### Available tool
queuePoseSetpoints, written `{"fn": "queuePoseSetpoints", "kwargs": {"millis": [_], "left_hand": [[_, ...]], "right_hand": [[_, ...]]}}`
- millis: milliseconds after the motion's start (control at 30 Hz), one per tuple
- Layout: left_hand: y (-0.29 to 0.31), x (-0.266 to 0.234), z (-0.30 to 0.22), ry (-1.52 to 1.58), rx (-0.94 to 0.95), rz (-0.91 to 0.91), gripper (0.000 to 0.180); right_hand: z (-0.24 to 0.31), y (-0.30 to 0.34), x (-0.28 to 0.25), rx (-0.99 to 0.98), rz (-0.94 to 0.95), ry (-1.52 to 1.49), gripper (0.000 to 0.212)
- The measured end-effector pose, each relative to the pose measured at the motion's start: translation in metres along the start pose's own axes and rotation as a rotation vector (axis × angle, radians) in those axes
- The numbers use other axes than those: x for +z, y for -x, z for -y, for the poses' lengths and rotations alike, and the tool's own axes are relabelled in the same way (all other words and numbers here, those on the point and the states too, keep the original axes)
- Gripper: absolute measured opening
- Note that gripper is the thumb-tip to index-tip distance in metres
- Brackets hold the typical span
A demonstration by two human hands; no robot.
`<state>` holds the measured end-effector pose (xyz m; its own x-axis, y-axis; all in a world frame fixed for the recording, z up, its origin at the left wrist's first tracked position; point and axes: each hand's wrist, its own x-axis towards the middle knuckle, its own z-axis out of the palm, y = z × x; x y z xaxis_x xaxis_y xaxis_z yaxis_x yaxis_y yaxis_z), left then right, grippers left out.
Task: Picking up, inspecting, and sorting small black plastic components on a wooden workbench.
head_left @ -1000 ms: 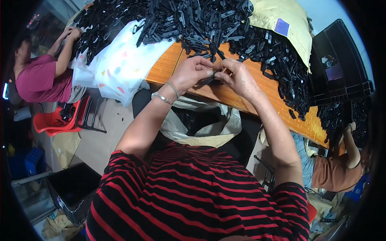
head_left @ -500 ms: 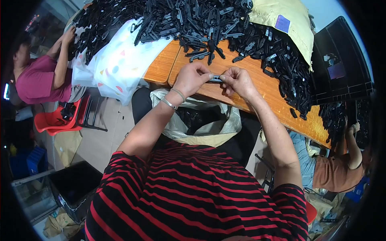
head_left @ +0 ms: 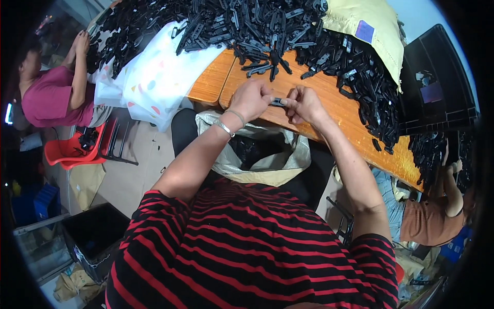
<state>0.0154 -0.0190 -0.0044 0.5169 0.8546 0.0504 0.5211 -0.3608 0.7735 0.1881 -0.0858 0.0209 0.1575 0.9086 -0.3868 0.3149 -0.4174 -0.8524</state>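
- Fingers of the left hand (head_left: 252,99) and right hand (head_left: 305,104) are clamped on opposite ends of a small, flat black plastic clip (head_left: 278,101).
- The clip is held level just above the orange wooden table (head_left: 339,110) near its front edge.
- A heap of black plastic parts (head_left: 267,26) covers the table's far side.

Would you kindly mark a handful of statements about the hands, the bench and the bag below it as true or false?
1. Both hands, left hand and right hand, pinch one small black plastic clip between them. True.
2. The clip is held over the orange wooden tabletop. True.
3. The large heap of black plastic parts lies on the floor. False: it covers the far side of the tabletop.
4. The left wrist is bare. False: it wears a silver metal bracelet.
5. An open pale woven sack sits below the table edge, at the person's lap. True.
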Motion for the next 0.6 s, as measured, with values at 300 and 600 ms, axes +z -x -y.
{"fn": "queuePoseSetpoints", "kwargs": {"millis": [300, 600], "left_hand": [[0.007, -0.024, -0.005, 0.049, 0.102, 0.156, 0.019], [-0.051, -0.003, -0.009, -0.527, 0.583, -0.129, 0.011]], "right_hand": [[0.009, 0.025, -0.022, 0.008, 0.209, 0.137, 0.023], [-0.010, -0.037, -0.050, -0.665, -0.448, 1.120, 0.023]]}}
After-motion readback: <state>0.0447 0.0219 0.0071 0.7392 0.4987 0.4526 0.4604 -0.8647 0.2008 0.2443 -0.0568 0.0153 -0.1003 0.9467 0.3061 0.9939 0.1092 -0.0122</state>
